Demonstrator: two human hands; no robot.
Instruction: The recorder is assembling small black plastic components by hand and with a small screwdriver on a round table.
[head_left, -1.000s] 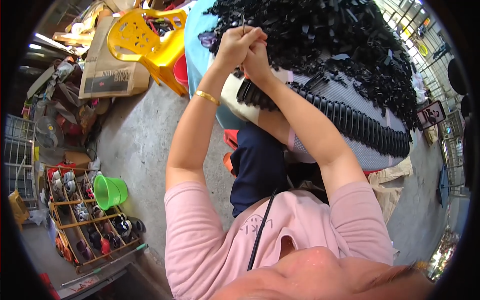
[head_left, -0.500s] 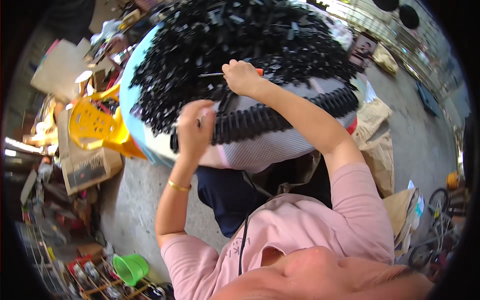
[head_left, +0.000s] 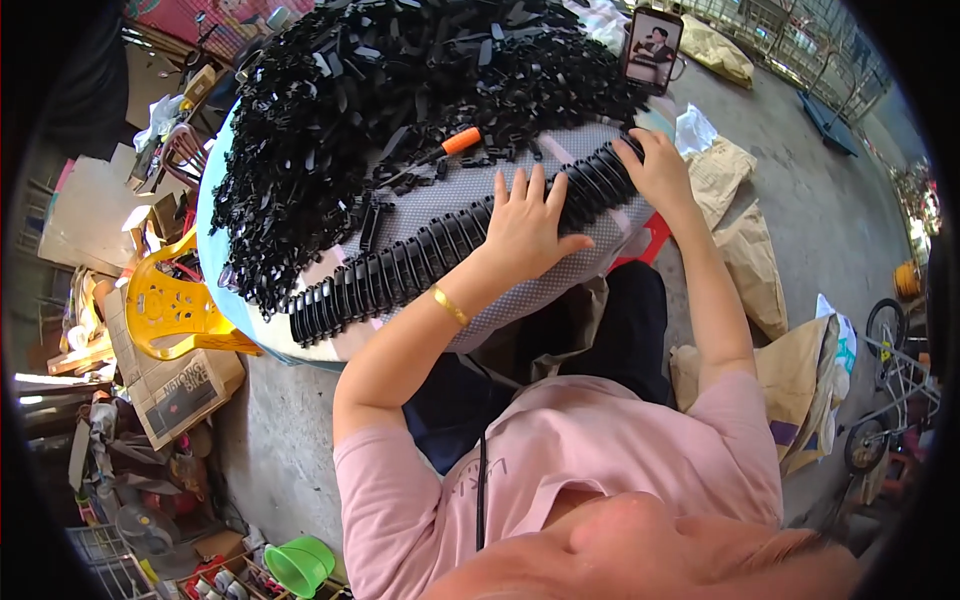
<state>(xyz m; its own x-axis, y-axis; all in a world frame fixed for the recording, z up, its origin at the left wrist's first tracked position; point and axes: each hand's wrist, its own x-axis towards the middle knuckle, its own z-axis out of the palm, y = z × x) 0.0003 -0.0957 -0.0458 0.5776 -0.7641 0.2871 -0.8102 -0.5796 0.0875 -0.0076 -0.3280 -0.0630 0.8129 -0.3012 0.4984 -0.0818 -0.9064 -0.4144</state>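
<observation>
On the near edge of the round table (head_left: 215,215), toward six o'clock of its top, lies a long row of stacked black plastic pieces (head_left: 400,268), and both hands rest on it. The left hand (head_left: 525,225) lies flat on the row's middle, fingers spread and pointing toward twelve o'clock, thumb stretched out toward three o'clock; it presses rather than grasps, nothing closed in it. The right hand (head_left: 655,170) sits on the row's far end, fingers curled loosely over the last pieces; whether it pinches any of them cannot be told.

The row's long axis runs from about eight o'clock, by the table's edge, up to about two o'clock under the right hand, bowing slightly along the way. A gold bracelet (head_left: 449,305) circles the left wrist, and both forearms reach up from the pink shirt (head_left: 590,470) at the lower edge.

Beyond the hands, toward twelve o'clock, a loose heap of black pieces (head_left: 330,110) covers most of the table; an orange-handled tool (head_left: 450,145) lies at its edge, its tip buried among them. A phone (head_left: 653,45) stands upright at one o'clock. A yellow plastic chair (head_left: 165,300) lies at nine o'clock, partly behind the table.
</observation>
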